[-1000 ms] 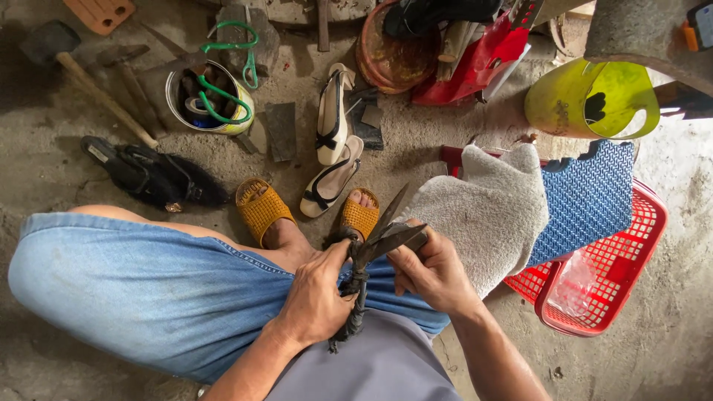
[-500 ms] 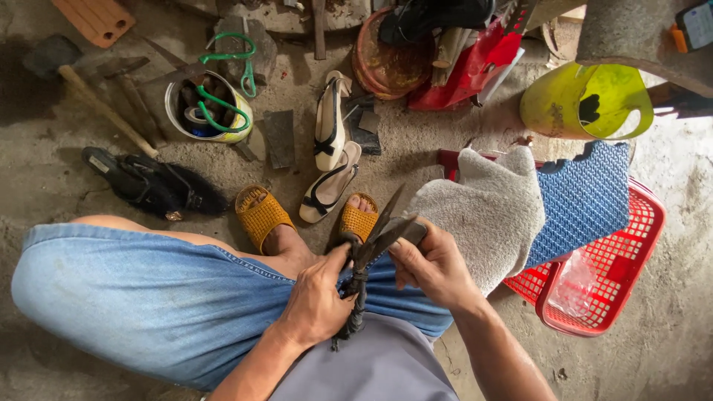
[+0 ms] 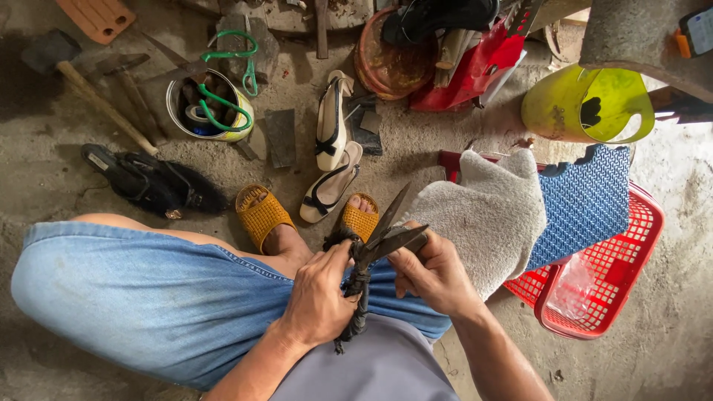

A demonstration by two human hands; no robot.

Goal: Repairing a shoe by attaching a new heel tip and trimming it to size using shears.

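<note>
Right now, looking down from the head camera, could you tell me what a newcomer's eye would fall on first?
At bottom centre, the left hand grips the wrapped handles of large dark scissors, while the right hand touches the open blades. Beside them on the right, a grey towel and a blue mat drape over a red plastic basket. Above, a pair of cream heeled sandals lies on the concrete floor near yellow woven slippers.

On my feed the person wears light blue denim shorts (image 3: 141, 297), faded and soft-looking, and a plain grey shirt (image 3: 371, 371) showing at the bottom edge. Both forearms are bare, no sleeves, watch or rings. On the feet are woven mustard-yellow slippers (image 3: 260, 215), open at the toes.
</note>
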